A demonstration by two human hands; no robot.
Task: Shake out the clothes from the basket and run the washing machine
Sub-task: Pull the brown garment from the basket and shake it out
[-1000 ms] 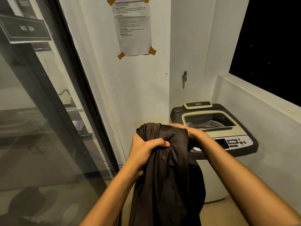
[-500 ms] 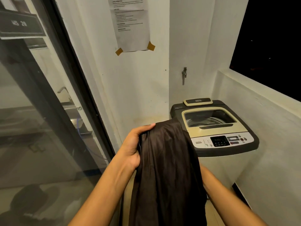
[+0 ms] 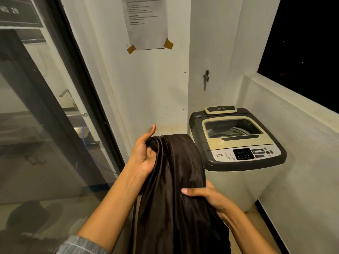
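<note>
Dark garment [image 3: 176, 180] draped over left hand [image 3: 145, 154], fingers curled under its top fold; right hand [image 3: 207, 197] pinching lower cloth; washing machine [image 3: 236, 143] beside.

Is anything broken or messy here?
Nothing looks broken or spilled. The wall beside the washing machine has small dark specks and a yellowish stain low down. The paper notice hangs slightly tilted, held by tape.
</note>
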